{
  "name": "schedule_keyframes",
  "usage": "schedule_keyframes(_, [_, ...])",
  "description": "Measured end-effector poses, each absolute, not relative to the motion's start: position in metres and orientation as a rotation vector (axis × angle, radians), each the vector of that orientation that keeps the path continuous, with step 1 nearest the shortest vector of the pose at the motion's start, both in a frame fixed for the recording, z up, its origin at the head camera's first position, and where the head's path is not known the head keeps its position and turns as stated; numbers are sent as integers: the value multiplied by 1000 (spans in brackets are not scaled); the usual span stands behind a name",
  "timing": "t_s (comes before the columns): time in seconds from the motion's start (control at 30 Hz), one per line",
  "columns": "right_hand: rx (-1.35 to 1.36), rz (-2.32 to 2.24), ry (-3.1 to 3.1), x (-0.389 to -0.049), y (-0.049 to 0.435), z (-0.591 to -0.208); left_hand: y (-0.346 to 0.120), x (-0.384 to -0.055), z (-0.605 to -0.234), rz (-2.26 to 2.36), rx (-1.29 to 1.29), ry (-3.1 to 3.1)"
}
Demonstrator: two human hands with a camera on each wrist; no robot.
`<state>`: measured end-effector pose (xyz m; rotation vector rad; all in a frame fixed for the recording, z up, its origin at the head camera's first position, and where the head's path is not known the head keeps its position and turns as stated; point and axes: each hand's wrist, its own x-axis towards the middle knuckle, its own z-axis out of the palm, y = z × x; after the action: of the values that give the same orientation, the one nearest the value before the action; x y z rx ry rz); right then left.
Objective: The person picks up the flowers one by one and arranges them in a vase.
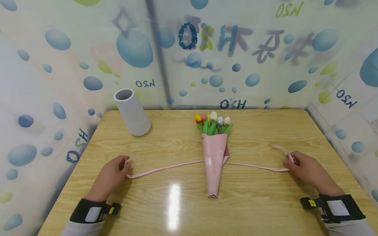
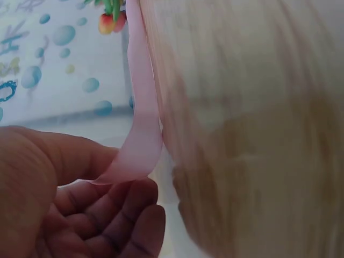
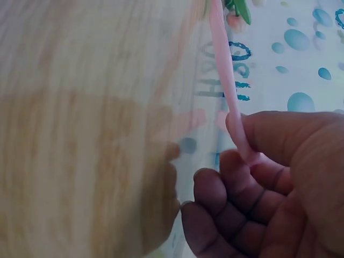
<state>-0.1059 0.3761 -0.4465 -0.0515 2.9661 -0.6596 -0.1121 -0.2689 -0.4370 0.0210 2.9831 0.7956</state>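
A bouquet of artificial tulips (image 1: 213, 117) in pink wrapping paper (image 1: 213, 157) lies on the table, blooms toward the back wall. A pink ribbon (image 1: 168, 167) passes beneath the wrapped part and stretches out to both sides. My left hand (image 1: 110, 175) pinches the ribbon's left end between thumb and fingers, as the left wrist view confirms with the ribbon (image 2: 144, 102). On the other side, my right hand (image 1: 308, 170) pinches the ribbon near its right end, and a short tail loops beyond the fingers. The part under the bouquet is hidden.
A white vase (image 1: 133, 113) stands at the back left of the wooden table (image 1: 141, 209). Behind the table rises a wall covering (image 1: 183, 82) with blue and green dots. Light glares off the tabletop near the front.
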Motion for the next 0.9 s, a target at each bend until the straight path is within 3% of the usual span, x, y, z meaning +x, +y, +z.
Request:
schedule_keyframes(0.43, [-59,-640,3045,-106,370,-434,-263,-115,-433,787,-38,2996])
schedule_keyframes(0.9, [-228,-1081,3051,-122,297,-412,-186,-140,-427,969,316,3032])
